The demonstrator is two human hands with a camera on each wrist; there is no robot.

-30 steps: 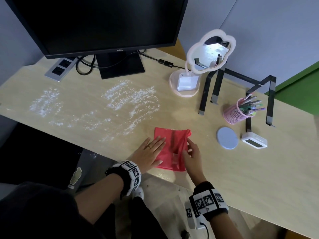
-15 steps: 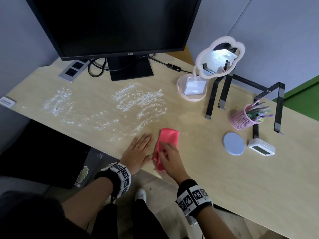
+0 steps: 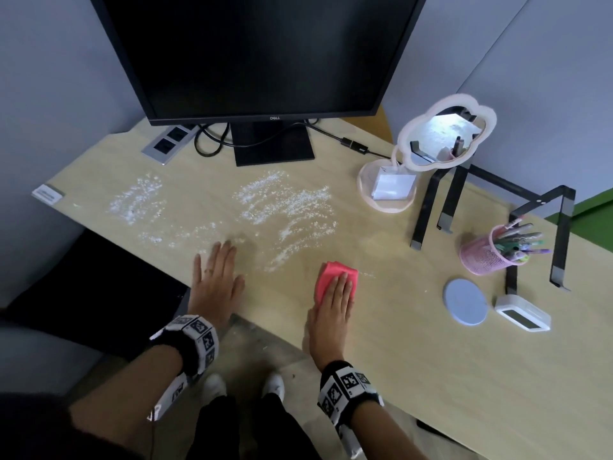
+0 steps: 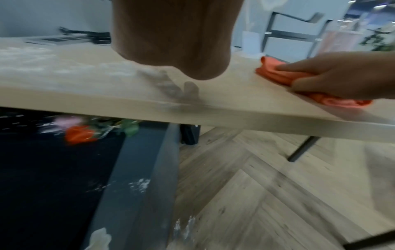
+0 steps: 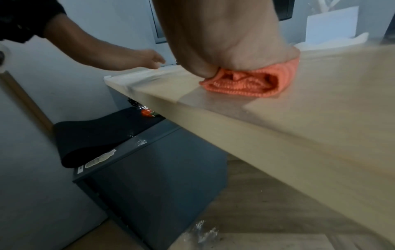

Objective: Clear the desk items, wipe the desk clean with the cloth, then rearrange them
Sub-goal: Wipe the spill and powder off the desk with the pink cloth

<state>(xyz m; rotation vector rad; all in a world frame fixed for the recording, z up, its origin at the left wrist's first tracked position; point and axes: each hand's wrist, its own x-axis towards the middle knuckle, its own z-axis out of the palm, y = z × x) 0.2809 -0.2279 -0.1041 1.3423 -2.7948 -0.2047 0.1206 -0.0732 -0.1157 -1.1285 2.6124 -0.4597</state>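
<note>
- At the near edge of a pale wooden desk [image 3: 414, 343], a folded red cloth [image 3: 331, 272] is being pressed flat under the right hand [image 3: 333, 313], fingers straight and together on top of it, nothing pinched.
- Beside it, well to the left, the left hand [image 3: 215, 280] is being laid flat on the bare wood, fingers spread wide, holding nothing; it appears to be steadying the person.
- The wiping step is judged to be just starting: white powder [image 3: 285, 207] is lying in streaks ahead and to the left of the cloth, between the hands and the monitor [image 3: 258, 54].
- The mirror [image 3: 444, 137], pen cup [image 3: 484, 254], round coaster [image 3: 466, 302] and small clock [image 3: 522, 313] are being kept grouped at the right, apart from the powder.
- The cloth's long axis is being held roughly front to back, in line with the fingers, its far end pointing toward the back of the desk.
- Next, a sweep leftward and away into the powder is likely being called for, under steady downward pressure, with care that the grains are gathered rather than pushed over the edge.
</note>
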